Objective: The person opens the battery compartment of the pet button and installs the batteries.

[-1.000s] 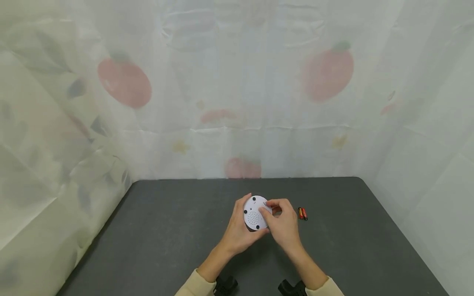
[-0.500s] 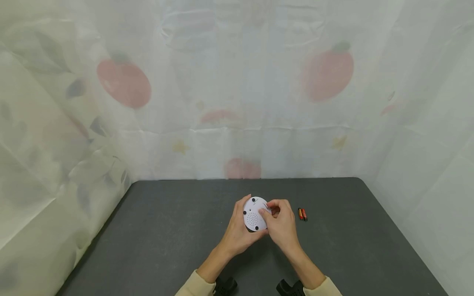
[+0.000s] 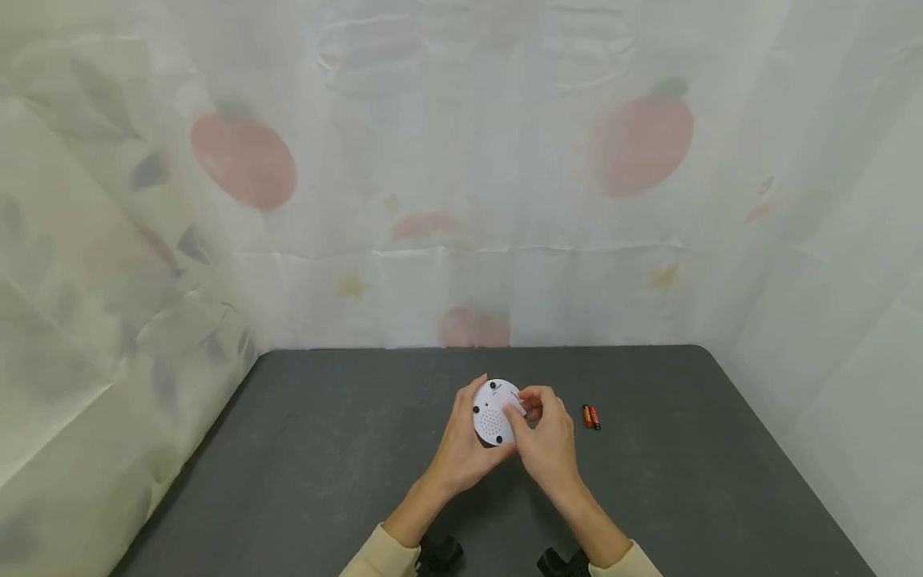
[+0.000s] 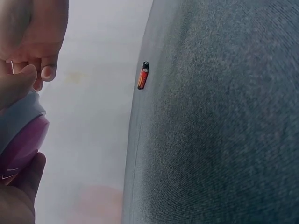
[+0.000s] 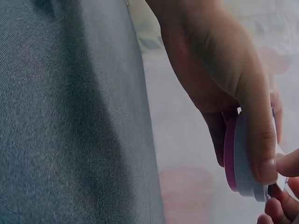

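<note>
A round white device (image 3: 493, 425) with black rubber feet and a patch of small holes is held up over the table, its holed face towards the head camera. The wrist views show its other side as a pink-purple shell (image 4: 28, 144). My left hand (image 3: 459, 449) grips it around the rim, fingers at the far left and thumb near the bottom. At its right edge my right hand (image 3: 550, 441) pinches with thumb and fingertips; what exactly lies between them is partly hidden. Two red-and-black batteries (image 3: 591, 417) lie side by side right of the hands.
A dark grey table (image 3: 324, 449) lies beneath the hands. Behind it and at the sides hang pale curtains (image 3: 461, 200) printed with fruit and leaves. Black wrist-worn devices (image 3: 440, 556) sit at both cuffs.
The white device has tilted slightly and shifted a little to the left and up, with both hands around it. The batteries have stayed on the table.
</note>
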### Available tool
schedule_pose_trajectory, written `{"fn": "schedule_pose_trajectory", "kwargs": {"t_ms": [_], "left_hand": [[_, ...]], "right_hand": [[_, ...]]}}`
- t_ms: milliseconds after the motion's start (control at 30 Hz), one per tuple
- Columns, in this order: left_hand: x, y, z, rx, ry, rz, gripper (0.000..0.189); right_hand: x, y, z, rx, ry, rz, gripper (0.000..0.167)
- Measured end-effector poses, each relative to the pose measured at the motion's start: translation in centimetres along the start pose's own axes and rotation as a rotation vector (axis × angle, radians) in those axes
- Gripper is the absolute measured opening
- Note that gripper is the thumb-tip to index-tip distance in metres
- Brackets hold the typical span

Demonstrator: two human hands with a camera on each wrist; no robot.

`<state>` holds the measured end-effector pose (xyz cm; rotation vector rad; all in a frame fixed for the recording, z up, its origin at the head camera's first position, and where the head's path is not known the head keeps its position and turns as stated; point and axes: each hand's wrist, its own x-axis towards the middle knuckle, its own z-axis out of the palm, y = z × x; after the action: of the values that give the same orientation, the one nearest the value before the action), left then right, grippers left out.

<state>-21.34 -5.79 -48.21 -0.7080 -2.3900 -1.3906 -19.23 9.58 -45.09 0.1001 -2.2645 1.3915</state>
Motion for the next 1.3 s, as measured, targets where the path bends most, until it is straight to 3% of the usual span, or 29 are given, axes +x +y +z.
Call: {"fn": "schedule_pose_trajectory", "kwargs": {"t_ms": [433, 867, 1067, 1300], "left_hand": [[0.5, 0.1, -0.7, -0.030, -0.015, -0.013, 0.106], [0.9, 0.0, -1.2, -0.050, -0.019, -0.012, 0.106], [1.1, 0.0, -1.5, -0.052, -0.015, -0.021, 0.107], [1.2, -0.1, -1.8, -0.066, -0.001, -0.053, 0.109]], "right_hand": [[1.1, 0.3, -0.9, 0.130, 0.013, -0.180, 0.021], [2.7, -0.3, -3.6, 0.158, -0.146, -0.185, 0.017], [3.3, -2.5, -5.4, 0.175, -0.145, -0.203, 0.013], [4.3, -1.9, -6.0, 0.210, -0.147, -0.171, 0.011]]}}
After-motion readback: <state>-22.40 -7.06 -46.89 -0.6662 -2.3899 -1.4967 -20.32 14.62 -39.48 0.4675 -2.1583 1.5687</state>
